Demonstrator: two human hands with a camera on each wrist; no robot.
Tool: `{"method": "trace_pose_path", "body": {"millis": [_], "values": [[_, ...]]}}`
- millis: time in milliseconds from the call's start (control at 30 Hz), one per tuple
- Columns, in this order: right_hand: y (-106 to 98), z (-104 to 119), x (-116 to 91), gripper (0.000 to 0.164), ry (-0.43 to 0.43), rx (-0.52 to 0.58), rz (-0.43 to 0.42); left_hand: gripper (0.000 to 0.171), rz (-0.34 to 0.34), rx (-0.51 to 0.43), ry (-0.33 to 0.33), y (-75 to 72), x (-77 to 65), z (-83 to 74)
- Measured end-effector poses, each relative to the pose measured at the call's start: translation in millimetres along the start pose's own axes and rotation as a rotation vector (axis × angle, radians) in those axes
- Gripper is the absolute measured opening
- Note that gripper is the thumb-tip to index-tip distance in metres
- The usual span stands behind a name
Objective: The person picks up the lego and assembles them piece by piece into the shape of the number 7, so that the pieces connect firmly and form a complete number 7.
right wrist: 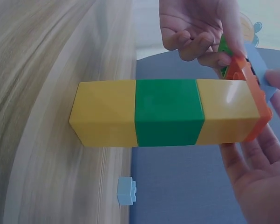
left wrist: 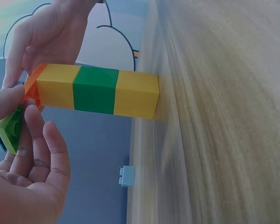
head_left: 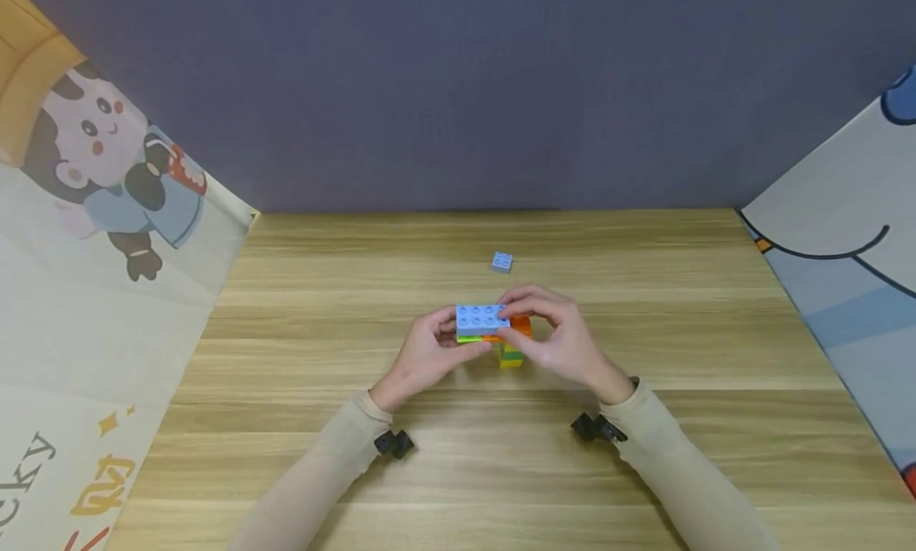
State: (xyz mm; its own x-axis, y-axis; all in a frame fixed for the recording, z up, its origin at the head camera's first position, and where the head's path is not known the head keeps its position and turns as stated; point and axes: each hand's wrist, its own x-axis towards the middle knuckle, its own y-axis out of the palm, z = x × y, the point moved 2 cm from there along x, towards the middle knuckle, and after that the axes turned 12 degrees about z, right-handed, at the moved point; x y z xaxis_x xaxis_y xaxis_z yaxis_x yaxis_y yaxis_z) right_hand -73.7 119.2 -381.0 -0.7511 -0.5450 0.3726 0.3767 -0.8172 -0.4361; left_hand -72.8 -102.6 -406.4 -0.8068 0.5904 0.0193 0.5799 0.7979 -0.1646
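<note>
A tower of a yellow brick, a green brick [left wrist: 95, 89] and another yellow brick [right wrist: 105, 114] stands upright on the table, topped by an orange brick [head_left: 522, 326] that juts out to the left. A light green brick [left wrist: 10, 128] sits at the orange brick's left end. Over both lies a long light blue brick [head_left: 478, 319], studs up. My left hand [head_left: 428, 352] pinches the light green brick from the left, thumb in front and fingers beneath and behind. With thumb and fingertips, my right hand [head_left: 561, 336] grips the light blue brick's right end.
A small light blue brick [head_left: 502, 262] rests on the wooden table [head_left: 343, 257] beyond the hands. Behind the table rises a dark blue panel [head_left: 458, 98]. Printed panels with cartoon figures flank both sides.
</note>
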Motion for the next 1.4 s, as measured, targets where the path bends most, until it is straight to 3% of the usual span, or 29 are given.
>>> {"method": "trace_pose_path", "body": {"millis": [467,1133,1400], "values": [[-0.9,0.4,-1.7,0.025,-0.054,-0.118,-0.01,0.041,0.002,-0.004,-0.01,1.2,3.0,-0.1],[-0.4,-3.4,-2.6,0.027,-0.086,-0.132,-0.016,0.041,0.0,-0.007,0.009,0.1,3.5,-1.8],[2.6,-7.0,-3.1,0.03,-0.135,-0.147,-0.008,0.041,0.008,-0.033,0.008,-0.3,3.2,-0.1]]}}
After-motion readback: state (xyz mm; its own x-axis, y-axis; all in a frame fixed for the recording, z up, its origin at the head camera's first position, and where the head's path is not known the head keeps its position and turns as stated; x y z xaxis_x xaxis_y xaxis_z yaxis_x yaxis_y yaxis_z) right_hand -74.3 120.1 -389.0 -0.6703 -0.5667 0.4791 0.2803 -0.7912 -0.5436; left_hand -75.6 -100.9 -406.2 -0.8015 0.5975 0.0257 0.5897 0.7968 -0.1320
